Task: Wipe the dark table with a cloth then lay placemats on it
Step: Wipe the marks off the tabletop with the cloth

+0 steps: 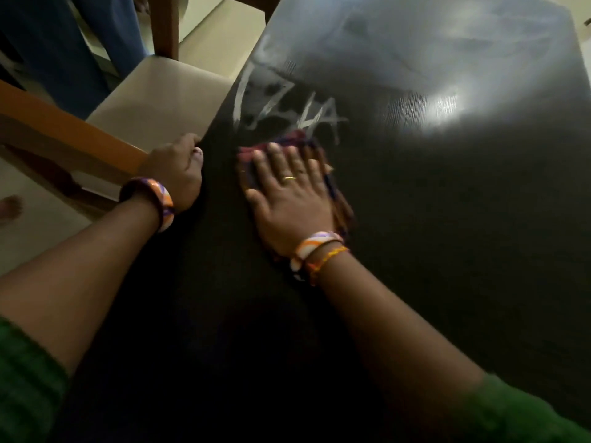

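dark table (447, 251) seen spanning near to far | right hand (287, 193) laid flat, fingers straight, pressed on checked cloth (339, 209) at mid-table | left hand (179, 171) curled over table's left edge | white streaks (287, 113) just beyond cloth | chair (153, 100) beside edge

Right grip (289, 190) flat — left grip (176, 169) curled.

We see the dark worktop (447, 219) lying bare right and far of us. A chair (153, 100) crowds its left edge.
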`<state>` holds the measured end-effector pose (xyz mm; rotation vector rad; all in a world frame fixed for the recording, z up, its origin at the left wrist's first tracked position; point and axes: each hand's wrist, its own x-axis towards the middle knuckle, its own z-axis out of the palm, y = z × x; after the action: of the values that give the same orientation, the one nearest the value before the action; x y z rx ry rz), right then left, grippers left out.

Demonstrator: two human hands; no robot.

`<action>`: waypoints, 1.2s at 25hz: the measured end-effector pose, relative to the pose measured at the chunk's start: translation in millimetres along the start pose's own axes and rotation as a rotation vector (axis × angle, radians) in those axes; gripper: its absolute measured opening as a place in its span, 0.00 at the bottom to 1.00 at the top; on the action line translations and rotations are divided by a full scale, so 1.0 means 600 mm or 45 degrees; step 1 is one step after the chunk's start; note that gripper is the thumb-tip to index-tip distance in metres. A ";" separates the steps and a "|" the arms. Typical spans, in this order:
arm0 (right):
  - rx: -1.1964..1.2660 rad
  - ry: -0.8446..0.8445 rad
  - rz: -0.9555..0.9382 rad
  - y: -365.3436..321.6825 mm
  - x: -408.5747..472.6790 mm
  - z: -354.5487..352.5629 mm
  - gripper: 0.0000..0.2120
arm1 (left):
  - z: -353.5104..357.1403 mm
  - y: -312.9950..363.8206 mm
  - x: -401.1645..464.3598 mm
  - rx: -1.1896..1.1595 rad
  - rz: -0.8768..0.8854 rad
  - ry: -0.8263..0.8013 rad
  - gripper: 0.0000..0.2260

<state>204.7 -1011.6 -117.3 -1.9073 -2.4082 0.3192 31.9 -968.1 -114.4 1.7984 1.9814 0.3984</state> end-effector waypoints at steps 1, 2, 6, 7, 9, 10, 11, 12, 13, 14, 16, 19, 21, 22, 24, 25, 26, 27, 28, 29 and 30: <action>0.006 -0.012 -0.091 -0.023 0.005 0.004 0.27 | 0.000 0.000 -0.001 -0.027 0.002 0.012 0.16; -0.016 -0.003 -0.121 -0.019 0.010 0.003 0.27 | -0.001 -0.002 -0.001 -0.041 0.002 0.017 0.16; -0.084 0.062 0.458 0.156 -0.002 -0.030 0.26 | 0.000 -0.001 -0.002 -0.051 0.037 0.043 0.16; -0.050 0.041 0.644 0.185 -0.011 -0.042 0.26 | 0.000 0.000 -0.002 -0.044 0.049 0.047 0.16; -0.023 0.043 0.778 0.178 -0.014 -0.043 0.27 | 0.000 0.000 -0.001 -0.025 0.060 0.062 0.15; -0.032 0.048 0.722 0.143 -0.012 -0.035 0.27 | 0.001 -0.002 0.000 -0.005 0.074 0.076 0.15; -0.036 0.046 0.602 0.096 -0.014 -0.022 0.27 | 0.003 -0.003 0.001 0.052 0.082 0.094 0.15; -0.032 0.050 0.437 0.044 -0.023 -0.009 0.28 | 0.006 -0.005 0.004 0.148 0.077 0.108 0.16; -0.013 0.030 0.259 -0.005 -0.038 0.003 0.28 | 0.006 -0.006 0.006 0.240 0.055 0.114 0.17; -0.003 -0.013 0.093 -0.042 -0.055 0.011 0.28 | 0.006 -0.009 0.009 0.301 0.019 0.097 0.19; -0.035 -0.029 -0.052 -0.043 -0.064 0.011 0.29 | 0.005 -0.010 0.010 0.328 -0.044 0.032 0.23; -0.106 0.036 0.228 0.081 0.019 -0.015 0.27 | 0.010 -0.010 0.012 0.331 -0.057 0.011 0.24; -0.016 0.035 0.518 0.145 0.104 -0.040 0.26 | 0.013 -0.012 0.016 0.353 -0.062 0.026 0.24; 0.007 0.038 0.585 0.147 0.132 -0.047 0.26 | 0.015 -0.012 0.018 0.358 -0.062 0.036 0.24; -0.038 0.047 0.469 0.100 0.137 -0.031 0.27 | 0.016 -0.012 0.021 0.339 -0.064 0.050 0.24; -0.018 0.042 0.334 0.067 0.112 -0.019 0.27 | 0.016 -0.011 0.020 0.329 -0.074 0.052 0.24; -0.001 0.033 0.175 0.036 0.072 -0.008 0.27 | 0.016 -0.011 0.020 0.326 -0.086 0.055 0.24; 0.009 0.022 0.032 0.015 0.027 -0.002 0.27 | 0.016 -0.011 0.020 0.318 -0.091 0.057 0.24; -0.006 0.023 -0.050 0.019 -0.002 0.002 0.26 | 0.017 -0.012 0.021 0.286 -0.093 0.052 0.24; -0.032 0.018 -0.060 0.038 -0.001 -0.006 0.26 | 0.019 -0.014 0.022 0.239 -0.093 0.046 0.24; -0.060 0.004 0.009 0.068 0.028 -0.016 0.26 | 0.020 -0.015 0.024 0.194 -0.092 0.041 0.23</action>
<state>241.2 -985.0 -117.4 -1.9337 -2.4288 0.2615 28.9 -955.9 -130.9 1.8139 2.1436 0.2608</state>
